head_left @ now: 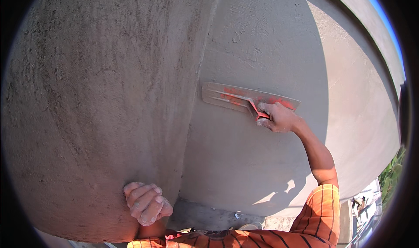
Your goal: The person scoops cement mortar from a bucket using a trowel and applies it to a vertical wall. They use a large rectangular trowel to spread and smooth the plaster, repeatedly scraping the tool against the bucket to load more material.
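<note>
My right hand (279, 118) is wrapped round the red handle of a plastering trowel (227, 100). The trowel's long rectangular blade, grey with worn red patches, lies against the smooth grey plastered wall (248, 160), slightly tilted down to the right. My left hand (146, 203), whitened with plaster dust, is curled into a fist beside the rougher wall (96, 117) on the left. No object shows in the fist. Whether its knuckles touch that wall I cannot tell.
The two walls meet at an upright inner corner (192, 112). Bright sunlight falls on the wall's right part (353, 91), with a raised edge beyond. A concrete ledge (205, 215) runs along the bottom. Green plants (391, 171) and scattered debris (362, 206) are at lower right.
</note>
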`<state>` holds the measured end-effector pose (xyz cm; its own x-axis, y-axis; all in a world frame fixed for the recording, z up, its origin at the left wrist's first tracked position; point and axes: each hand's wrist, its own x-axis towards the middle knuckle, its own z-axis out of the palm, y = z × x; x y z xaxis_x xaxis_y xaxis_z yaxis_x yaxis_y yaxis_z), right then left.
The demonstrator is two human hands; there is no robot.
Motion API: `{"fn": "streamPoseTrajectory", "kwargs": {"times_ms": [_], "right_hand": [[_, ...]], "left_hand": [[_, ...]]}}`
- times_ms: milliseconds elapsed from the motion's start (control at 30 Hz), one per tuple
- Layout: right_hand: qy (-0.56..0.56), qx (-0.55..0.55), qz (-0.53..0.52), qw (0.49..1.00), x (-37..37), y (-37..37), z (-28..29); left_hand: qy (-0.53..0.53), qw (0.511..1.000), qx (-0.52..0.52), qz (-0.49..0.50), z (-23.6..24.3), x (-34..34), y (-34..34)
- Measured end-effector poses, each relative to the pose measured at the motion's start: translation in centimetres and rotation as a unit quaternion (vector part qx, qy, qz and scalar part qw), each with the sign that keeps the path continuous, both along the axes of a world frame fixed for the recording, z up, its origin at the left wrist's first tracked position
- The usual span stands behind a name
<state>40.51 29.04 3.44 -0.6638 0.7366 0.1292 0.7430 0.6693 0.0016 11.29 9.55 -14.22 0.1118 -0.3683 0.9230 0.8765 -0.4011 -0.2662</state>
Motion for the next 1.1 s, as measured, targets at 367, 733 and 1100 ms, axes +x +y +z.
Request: {"fn": "streamPoseTrajectory", "kwargs": {"times_ms": [367,733,1100], "right_hand": [[0.129,0.058,0.022,0.990,-1.9,0.7,14.1],[0.247,0.123,0.046,0.960,0.3,3.7,21.1],[0.573,0.093,0.011,0.814,17.8,6.1,7.1]], "left_hand": [[-0.017,1.000,0.006,0.001,-4.0,-0.6,0.0],[-0.018,1.000,0.014,0.004,-2.7,0.1,1.5],[0.006,0.998,-0.035,-0.055,-1.2,0.2,3.1]]}}
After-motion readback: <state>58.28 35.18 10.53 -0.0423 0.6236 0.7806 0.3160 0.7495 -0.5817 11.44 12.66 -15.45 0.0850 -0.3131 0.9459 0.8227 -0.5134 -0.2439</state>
